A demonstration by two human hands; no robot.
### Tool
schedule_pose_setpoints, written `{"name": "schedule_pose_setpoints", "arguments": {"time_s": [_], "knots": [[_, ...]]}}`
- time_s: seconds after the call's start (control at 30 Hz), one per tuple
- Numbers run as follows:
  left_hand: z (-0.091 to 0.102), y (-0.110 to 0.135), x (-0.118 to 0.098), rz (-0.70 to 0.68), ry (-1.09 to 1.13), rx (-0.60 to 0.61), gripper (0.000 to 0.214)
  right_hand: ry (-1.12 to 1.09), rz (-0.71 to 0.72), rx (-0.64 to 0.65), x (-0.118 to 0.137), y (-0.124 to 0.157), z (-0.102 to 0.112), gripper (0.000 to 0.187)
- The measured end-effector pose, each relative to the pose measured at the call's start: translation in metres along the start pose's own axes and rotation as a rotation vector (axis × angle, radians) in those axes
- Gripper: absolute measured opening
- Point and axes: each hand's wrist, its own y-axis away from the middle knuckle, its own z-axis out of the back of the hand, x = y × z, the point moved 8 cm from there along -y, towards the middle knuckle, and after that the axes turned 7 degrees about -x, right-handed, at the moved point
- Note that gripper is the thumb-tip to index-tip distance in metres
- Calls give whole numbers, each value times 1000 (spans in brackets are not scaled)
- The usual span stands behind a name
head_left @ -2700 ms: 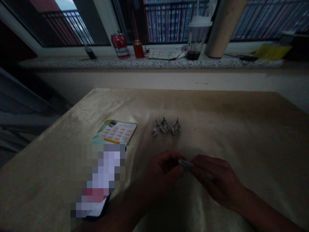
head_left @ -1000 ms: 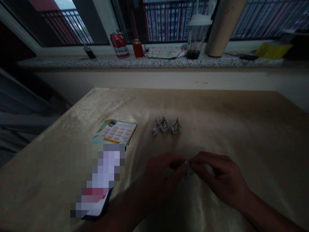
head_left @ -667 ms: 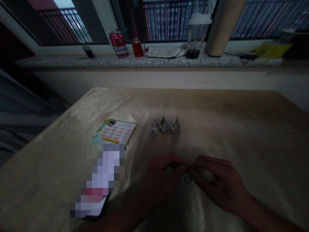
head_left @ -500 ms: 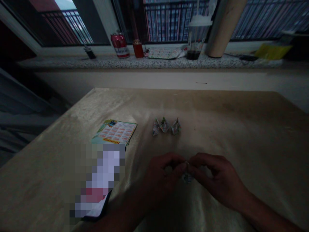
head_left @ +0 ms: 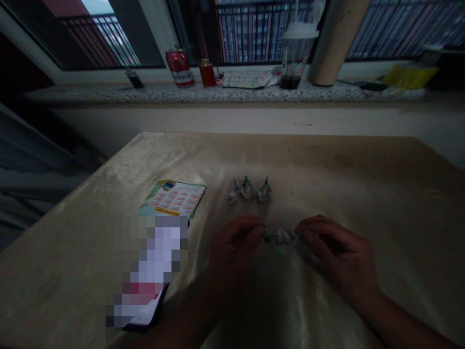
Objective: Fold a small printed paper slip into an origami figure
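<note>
My left hand (head_left: 234,249) and my right hand (head_left: 336,257) each pinch one end of a small folded paper piece (head_left: 281,239), printed in green and red. The piece is stretched out sideways between my fingertips, just above the beige tablecloth (head_left: 363,194). Three small folded paper figures (head_left: 250,189) stand in a row on the cloth, a short way beyond my hands.
A printed paper sheet (head_left: 173,198) lies left of the figures. A blurred-out flat object (head_left: 150,274) lies at the near left. On the windowsill stand a red can (head_left: 179,67), a small red jar (head_left: 207,72), a plastic cup (head_left: 296,55) and a thick roll (head_left: 336,41).
My hands have moved apart and a little away from me. The paper piece, bunched small between my fingertips before, is now pulled out wide between them.
</note>
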Motion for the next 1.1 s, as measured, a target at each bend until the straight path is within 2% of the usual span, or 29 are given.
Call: {"name": "schedule_pose_setpoints", "arguments": {"time_s": [0.13, 0.27, 0.37, 0.47, 0.57, 0.67, 0.73, 0.87, 0.97, 1.03, 1.1], "knots": [[2, 3, 3, 14, 21, -68, 10, -42, -67, -135, -9, 7, 7, 9], [1, 5, 10, 51, 113, -121, 13, -121, -126, -183, -14, 11, 3, 10], [-2, 6, 14, 82, 169, -97, 15, -106, -171, -168, -15, 10, -2, 13], [-3, 6, 14, 87, 126, -75, 13, -118, -172, -212, -14, 7, 1, 7], [0, 5, 3, -52, 18, -65, 8, -61, -106, -203, -10, 5, 3, 3], [-6, 10, -19, -398, -181, 74, 23, 33, -73, -53, -8, 3, -3, 16], [-12, 17, -28, -571, -309, 176, 35, 37, -100, 7, -10, 2, -4, 17], [-15, 18, -30, -601, -468, 251, 40, -73, -203, 110, -14, 3, -10, 19], [-16, 18, -30, -617, -548, 242, 40, -120, -257, 160, -16, 3, -14, 25], [-16, 17, -29, -638, -572, 229, 33, -57, -224, 176, -15, 2, -14, 22], [-16, 15, -28, -637, -579, 238, 23, 28, -112, 208, -10, 0, -15, 16]]}}
